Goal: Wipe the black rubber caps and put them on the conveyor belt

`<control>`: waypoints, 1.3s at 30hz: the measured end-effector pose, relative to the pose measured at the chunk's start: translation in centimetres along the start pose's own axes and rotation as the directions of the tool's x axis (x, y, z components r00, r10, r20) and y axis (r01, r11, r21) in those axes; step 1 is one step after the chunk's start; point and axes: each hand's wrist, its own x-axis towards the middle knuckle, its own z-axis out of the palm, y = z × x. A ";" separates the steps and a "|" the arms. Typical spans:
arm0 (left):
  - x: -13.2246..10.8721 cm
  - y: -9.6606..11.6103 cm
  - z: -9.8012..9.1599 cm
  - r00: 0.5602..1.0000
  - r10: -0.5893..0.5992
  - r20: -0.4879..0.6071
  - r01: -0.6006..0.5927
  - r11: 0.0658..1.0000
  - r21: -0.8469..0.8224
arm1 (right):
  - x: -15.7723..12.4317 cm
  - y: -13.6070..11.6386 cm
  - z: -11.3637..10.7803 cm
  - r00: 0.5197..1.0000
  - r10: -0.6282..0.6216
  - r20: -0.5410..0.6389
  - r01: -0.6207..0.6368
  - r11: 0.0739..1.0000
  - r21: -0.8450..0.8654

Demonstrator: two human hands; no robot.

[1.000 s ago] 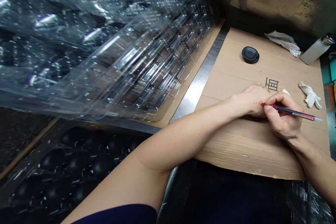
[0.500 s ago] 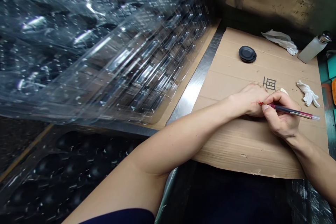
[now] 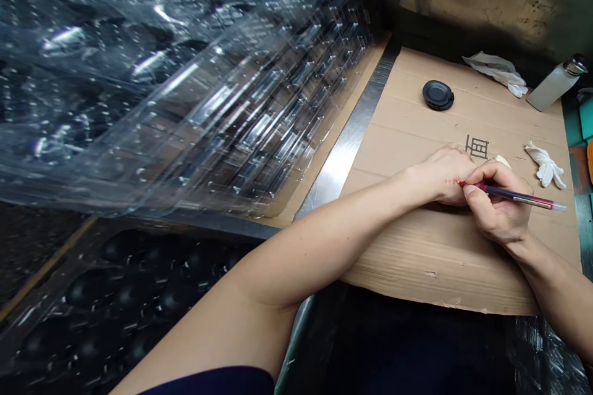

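My left hand (image 3: 448,174) rests on the cardboard sheet (image 3: 417,129), its back turned up, with a row of small red marks on the skin. Its fingers bend down out of sight behind the other hand, so I cannot see whether they are closed. My right hand (image 3: 503,203) pinches a red-ink pen (image 3: 523,197) with a dark barrel and a clear end. The pen's red tip touches the back of my left hand. Just behind my right hand shows a small cream-coloured piece (image 3: 503,162), too hidden to name.
On the cardboard lie a round black lid-like piece (image 3: 438,95), a white glove (image 3: 545,165) and another white glove (image 3: 498,72). A white bottle (image 3: 553,87) stands at the back right. Clear plastic trays (image 3: 259,111) are stacked high on the left, above a black moulded tray (image 3: 134,296).
The pen tip has shifted very slightly on the back of my left hand, where the red marks look a little clearer. The whole view has moved by a few pixels.
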 end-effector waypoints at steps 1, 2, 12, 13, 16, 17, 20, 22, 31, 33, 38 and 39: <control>0.0 -0.1 0.1 1.000 0.004 -0.007 -0.004 1.000 0.002 | 0.0 0.0 0.0 1.000 0.001 0.000 -0.001 1.000 0.000; 0.1 -0.1 0.1 1.000 0.006 -0.013 -0.006 1.000 0.004 | 0.0 0.0 0.0 1.000 0.002 0.000 -0.002 1.000 -0.001; 0.1 -0.1 0.2 1.000 -0.008 -0.007 0.008 1.000 0.001 | 0.0 -0.2 0.0 0.999 0.035 -0.003 -0.035 0.999 -0.019; 0.1 -0.1 0.2 1.000 -0.011 -0.009 0.011 1.000 -0.003 | 0.0 -0.2 0.0 0.999 0.040 0.000 -0.040 0.999 -0.022; 0.2 -0.1 0.2 1.000 -0.010 -0.014 0.010 1.000 -0.015 | 0.0 -0.2 0.0 0.999 0.038 0.007 -0.038 0.999 -0.016; 0.2 -0.2 0.2 1.000 -0.007 -0.013 0.007 1.000 -0.013 | -0.1 -0.2 0.1 0.999 0.032 0.007 -0.032 0.999 -0.010; 0.2 -0.2 0.2 1.000 -0.006 -0.005 0.006 1.000 0.006 | -0.1 -0.1 0.1 1.000 0.011 0.001 -0.011 1.000 0.013; 0.2 -0.3 0.4 1.000 0.002 -0.005 -0.002 1.000 0.005 | -0.1 -0.1 0.1 1.000 0.003 0.003 -0.003 1.000 0.023; 0.4 -0.5 1.7 0.995 0.023 -0.098 -0.019 0.999 0.049 | 0.8 0.8 -1.6 0.943 -0.053 -0.329 0.020 0.995 -0.102; 0.3 -0.8 2.0 0.990 0.043 -0.137 -0.046 0.999 -0.017 | 1.0 1.5 -2.1 0.916 -0.058 -0.396 -0.020 0.982 -0.190; 0.7 -1.4 2.8 0.937 -0.209 -0.279 -0.092 0.623 -0.777 | 1.0 2.9 -3.4 0.952 0.035 -0.304 -0.093 0.979 -0.179; 0.8 -1.4 2.8 0.923 -0.291 -0.250 -0.115 0.412 -0.904 | 1.0 3.0 -3.7 0.954 0.092 -0.287 -0.132 0.983 -0.125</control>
